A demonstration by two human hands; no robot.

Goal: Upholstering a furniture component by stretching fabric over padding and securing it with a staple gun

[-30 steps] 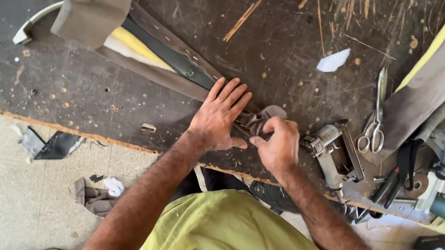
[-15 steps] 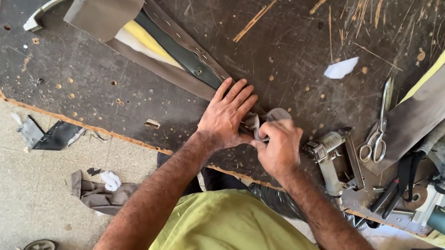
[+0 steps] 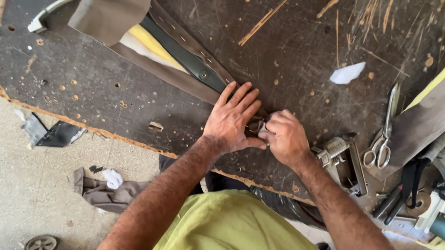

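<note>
The person wears a yellow-green short-sleeved shirt (image 3: 220, 240) of plain, slightly creased cloth, with a stitched hem at the sleeve edge near the lower left of the view. Both forearms are bare and covered with dark hair. The left hand (image 3: 231, 119) and the right hand (image 3: 287, 138) are bare too, without gloves, rings or a watch.

A dark, scarred bench (image 3: 293, 52) is carrying scissors (image 3: 382, 132) and a staple gun (image 3: 342, 163) at right, a white scrap (image 3: 346, 73) farther off, and studded leather strips (image 3: 191, 60) lying left.
</note>
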